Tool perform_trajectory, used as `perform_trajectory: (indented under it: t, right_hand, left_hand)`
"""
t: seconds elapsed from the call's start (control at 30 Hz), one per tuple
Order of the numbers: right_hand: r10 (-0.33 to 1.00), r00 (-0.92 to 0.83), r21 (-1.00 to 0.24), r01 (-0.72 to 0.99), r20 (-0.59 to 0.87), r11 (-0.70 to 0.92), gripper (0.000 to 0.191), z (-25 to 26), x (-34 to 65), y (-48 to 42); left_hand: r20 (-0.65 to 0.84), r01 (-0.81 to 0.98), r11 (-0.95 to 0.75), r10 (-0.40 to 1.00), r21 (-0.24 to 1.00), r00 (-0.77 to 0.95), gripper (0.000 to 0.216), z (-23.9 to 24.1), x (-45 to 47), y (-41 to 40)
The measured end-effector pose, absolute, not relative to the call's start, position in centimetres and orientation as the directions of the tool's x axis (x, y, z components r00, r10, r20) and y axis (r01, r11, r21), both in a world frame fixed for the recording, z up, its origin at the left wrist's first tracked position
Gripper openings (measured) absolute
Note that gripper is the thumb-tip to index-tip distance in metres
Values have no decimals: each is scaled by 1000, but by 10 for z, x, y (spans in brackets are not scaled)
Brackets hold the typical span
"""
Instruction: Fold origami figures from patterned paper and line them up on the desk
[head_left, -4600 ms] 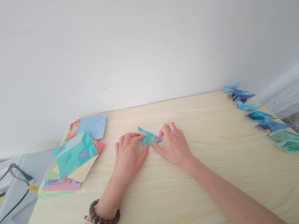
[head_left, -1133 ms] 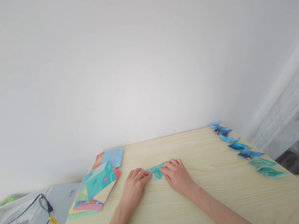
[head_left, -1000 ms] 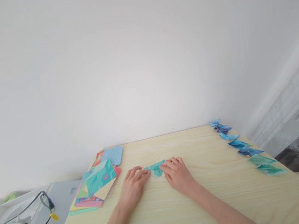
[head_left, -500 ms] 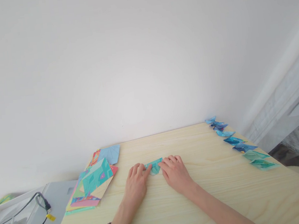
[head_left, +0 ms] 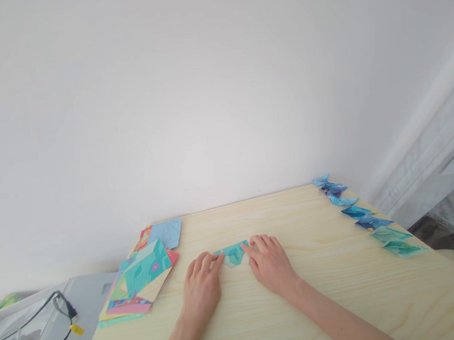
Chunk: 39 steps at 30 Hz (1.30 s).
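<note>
A small folded sheet of teal origami paper [head_left: 233,254] lies on the table, its long straight edge at the back and a paler flap toward me. My left hand [head_left: 201,281], a dark bead bracelet on its wrist, grips the paper's left end, fingers bent and close together. At the right end, my right hand [head_left: 269,260] holds the sheet down with thumb and index finger, the other fingers curled. The paper's two tips are partly hidden under the fingers.
Stacked colored paper [head_left: 148,273] lies at the table's left. Several folded blue and green paper boats [head_left: 356,212] line the right edge. Left of the wooden table [head_left: 245,322], cables [head_left: 65,314] lie over a grey-white surface. A white wall rises behind.
My left hand has slid left and my right hand slightly right along the paper, baring more of its middle. The paper stays in about the same place.
</note>
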State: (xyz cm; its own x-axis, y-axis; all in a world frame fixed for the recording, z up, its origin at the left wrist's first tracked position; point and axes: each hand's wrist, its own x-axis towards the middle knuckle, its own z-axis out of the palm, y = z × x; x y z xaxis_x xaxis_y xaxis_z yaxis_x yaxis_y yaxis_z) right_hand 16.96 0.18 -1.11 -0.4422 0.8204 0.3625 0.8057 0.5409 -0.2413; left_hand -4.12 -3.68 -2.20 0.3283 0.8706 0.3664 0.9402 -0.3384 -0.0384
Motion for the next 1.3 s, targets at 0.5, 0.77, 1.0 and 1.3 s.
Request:
perform_trajectory:
  t: [0.5,0.77,1.0,1.3]
  right_hand:
    - [799,-428,-283,775,423,565,32,-10,159,-3]
    - [769,-475,-265,747,428,609,32,-8,158,-3]
    - [775,-469,-258,757,424,600,32,-14,166,-2]
    - [788,-400,-315,758,467,571,27,-30,164,3]
  left_hand:
    - [309,934,-357,886,-22,346,60,-21,-38,-36]
    - [271,952,-299,913,-59,304,56,-12,-32,-38]
    - [296,960,-277,915,-36,275,53,-15,-31,-41]
    - [344,912,-291,921,290,185,30,-11,-44,-27]
